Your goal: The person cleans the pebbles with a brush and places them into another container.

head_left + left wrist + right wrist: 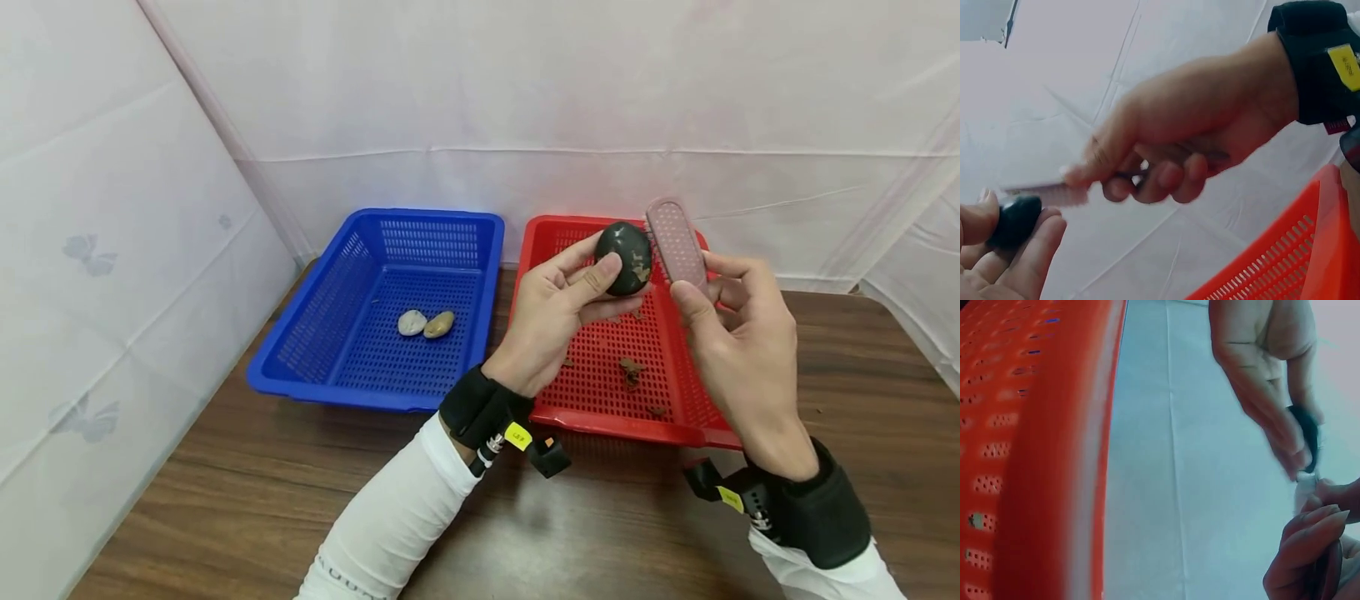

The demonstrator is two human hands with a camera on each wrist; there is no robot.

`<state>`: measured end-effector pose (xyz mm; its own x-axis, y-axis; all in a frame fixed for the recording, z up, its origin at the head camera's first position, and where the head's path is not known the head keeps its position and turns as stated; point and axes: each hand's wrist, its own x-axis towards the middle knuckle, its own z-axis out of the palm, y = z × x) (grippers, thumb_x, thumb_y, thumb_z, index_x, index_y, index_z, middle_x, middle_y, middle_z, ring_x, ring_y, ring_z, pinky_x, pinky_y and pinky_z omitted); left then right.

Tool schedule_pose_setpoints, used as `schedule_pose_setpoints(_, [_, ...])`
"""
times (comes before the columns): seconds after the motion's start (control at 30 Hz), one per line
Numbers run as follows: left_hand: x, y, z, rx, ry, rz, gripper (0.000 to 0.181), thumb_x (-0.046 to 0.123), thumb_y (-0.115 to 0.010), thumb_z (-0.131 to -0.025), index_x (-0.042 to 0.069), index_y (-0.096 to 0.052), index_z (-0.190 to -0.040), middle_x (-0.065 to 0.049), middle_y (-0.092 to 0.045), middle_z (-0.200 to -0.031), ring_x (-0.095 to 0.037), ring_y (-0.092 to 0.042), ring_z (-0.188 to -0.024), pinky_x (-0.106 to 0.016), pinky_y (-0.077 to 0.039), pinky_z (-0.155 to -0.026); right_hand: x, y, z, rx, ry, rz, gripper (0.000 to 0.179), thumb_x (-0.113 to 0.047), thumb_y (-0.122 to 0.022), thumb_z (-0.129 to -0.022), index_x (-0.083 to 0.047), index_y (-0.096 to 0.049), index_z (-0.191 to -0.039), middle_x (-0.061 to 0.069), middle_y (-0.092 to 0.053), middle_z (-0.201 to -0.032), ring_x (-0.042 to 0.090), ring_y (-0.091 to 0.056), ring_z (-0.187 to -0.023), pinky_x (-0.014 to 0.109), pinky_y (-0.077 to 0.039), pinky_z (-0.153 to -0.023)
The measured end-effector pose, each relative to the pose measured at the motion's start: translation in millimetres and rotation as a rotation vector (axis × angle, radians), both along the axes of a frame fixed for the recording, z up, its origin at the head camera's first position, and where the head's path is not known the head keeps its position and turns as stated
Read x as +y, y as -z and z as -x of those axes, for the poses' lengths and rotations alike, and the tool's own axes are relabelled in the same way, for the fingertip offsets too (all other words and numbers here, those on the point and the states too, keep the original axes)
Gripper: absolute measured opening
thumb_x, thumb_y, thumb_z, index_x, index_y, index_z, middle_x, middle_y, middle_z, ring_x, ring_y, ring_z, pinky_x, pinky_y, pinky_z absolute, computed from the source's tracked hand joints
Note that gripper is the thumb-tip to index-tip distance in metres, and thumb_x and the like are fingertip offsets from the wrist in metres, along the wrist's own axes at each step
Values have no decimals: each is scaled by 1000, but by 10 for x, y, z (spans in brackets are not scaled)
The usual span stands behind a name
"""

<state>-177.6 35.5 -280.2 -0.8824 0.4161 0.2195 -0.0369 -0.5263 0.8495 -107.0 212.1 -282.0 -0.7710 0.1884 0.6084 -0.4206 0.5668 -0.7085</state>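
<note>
My left hand grips a smooth, dark, rounded stone over the red basket, thumb on its near face and fingers beneath. Brown patches of dirt cling to the stone's right side. Pinched in my right hand is a pink brush, its bristles facing the stone. In the left wrist view the bristle end of the brush lies right at the top of the stone. The right wrist view shows the stone just above the brush, blurred.
The red basket has crumbs of brown dirt on its floor. Left of it, a blue basket holds a white stone and a tan stone. Both stand on a wooden table before white sheeting.
</note>
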Motion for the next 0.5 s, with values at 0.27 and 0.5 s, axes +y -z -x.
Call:
schedule_pose_setpoints(0.27, [2, -1, 69, -63, -161, -166, 38, 1, -64, -105, 1, -61, -144, -20, -72, -129, -41, -71, -115, -41, -62, -91, -120, 21, -46, 79, -101, -73, 46, 5, -71, -99, 4, -56, -143, 6, -70, -96, 7, -59, -69, 11, -47, -65])
schedule_pose_setpoints(0.5, [-39, -21, 71, -72, -172, -140, 42, -1, -65, -104, 1, -58, -146, -21, -71, -130, -39, -70, -119, -41, -62, -92, -182, 44, -28, 29, -142, -110, 42, 8, -73, -97, 11, -52, -133, 22, -71, -127, 2, -66, -81, 7, -53, -78])
